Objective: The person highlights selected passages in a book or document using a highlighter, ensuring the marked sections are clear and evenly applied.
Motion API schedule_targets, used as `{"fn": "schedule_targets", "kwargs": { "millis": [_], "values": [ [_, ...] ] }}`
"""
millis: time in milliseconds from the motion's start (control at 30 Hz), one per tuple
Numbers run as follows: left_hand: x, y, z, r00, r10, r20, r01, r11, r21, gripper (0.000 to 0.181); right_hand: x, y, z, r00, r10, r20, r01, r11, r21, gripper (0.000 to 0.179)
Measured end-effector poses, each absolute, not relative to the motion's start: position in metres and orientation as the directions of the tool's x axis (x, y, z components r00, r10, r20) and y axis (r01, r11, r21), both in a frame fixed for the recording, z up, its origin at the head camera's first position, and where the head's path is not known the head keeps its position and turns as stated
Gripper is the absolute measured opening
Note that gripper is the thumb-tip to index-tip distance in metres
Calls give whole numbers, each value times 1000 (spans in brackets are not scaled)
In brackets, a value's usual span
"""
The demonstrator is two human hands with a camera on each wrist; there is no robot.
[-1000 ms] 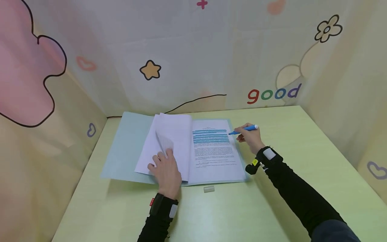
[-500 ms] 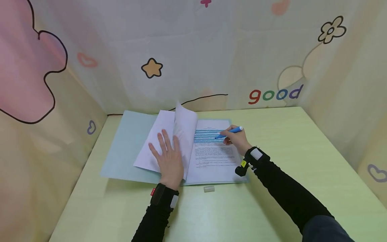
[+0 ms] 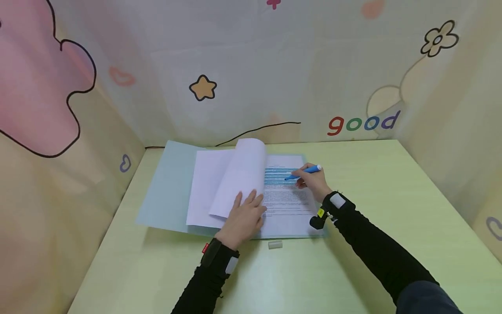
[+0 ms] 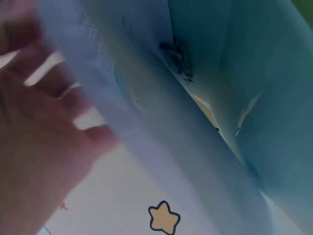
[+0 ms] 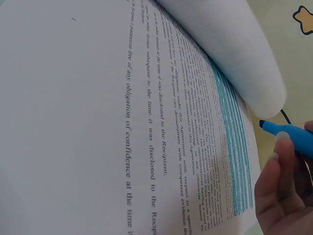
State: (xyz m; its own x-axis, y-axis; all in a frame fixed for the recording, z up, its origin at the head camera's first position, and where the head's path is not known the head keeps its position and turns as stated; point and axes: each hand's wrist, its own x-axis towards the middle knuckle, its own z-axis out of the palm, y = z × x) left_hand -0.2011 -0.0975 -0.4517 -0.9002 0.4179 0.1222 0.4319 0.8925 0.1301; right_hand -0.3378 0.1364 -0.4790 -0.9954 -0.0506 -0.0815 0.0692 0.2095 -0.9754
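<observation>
A light blue folder (image 3: 166,192) lies spread on the table, with white sheets inside. One sheet (image 3: 245,174) is bent over toward the left in a rounded curl. My left hand (image 3: 244,220) rests on its lower part, fingers extended; in the left wrist view that hand (image 4: 44,132) is against a sheet's edge. To the right lies a printed page (image 3: 288,205), its upper lines coloured blue. My right hand (image 3: 313,181) pinches an uncapped blue highlighter (image 5: 293,137), its tip over the coloured lines in the head view. Whether the tip touches paper I cannot tell.
A small grey piece (image 3: 275,244) lies on the table (image 3: 384,209) just in front of the folder. Inside the folder a dark metal clip (image 4: 178,58) shows. A printed curtain (image 3: 251,87) stands behind the table.
My left hand has straightened its fingers and moved right, swinging the upper sheet over into a curl. The right hand with the highlighter has come left, over the coloured lines.
</observation>
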Motion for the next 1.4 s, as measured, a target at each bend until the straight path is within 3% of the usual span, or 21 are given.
{"fn": "schedule_targets", "kwargs": {
  "millis": [67, 167, 300, 500, 1000, 1400],
  "values": [
    [-200, -94, -455, -940, 338, 50, 341, 933, 116, 33, -338, 135, -477, -994, -63, -86, 72, 199, -977, 20],
    [-202, -93, -460, -966, 247, 76, 251, 966, 54, 38, -338, 131, -475, -992, -89, -85, 70, 161, -984, 18],
    [-209, -91, -465, -955, 285, 80, 285, 958, -6, 47, -341, 124, -477, -987, -142, -77, 66, 78, -995, 17],
    [-212, -89, -473, -958, 282, -57, 279, 959, 55, 59, -342, 105, -483, -971, -227, -79, 68, 54, -996, 17],
    [-208, -89, -485, -980, 192, -59, 188, 980, 61, 71, -341, 72, -499, -970, -162, -181, 170, 82, -982, 16],
    [-209, -89, -490, -981, 190, -44, 187, 980, 74, 71, -340, 68, -502, -976, -152, -156, 128, 178, -976, 21]
  ]
}}
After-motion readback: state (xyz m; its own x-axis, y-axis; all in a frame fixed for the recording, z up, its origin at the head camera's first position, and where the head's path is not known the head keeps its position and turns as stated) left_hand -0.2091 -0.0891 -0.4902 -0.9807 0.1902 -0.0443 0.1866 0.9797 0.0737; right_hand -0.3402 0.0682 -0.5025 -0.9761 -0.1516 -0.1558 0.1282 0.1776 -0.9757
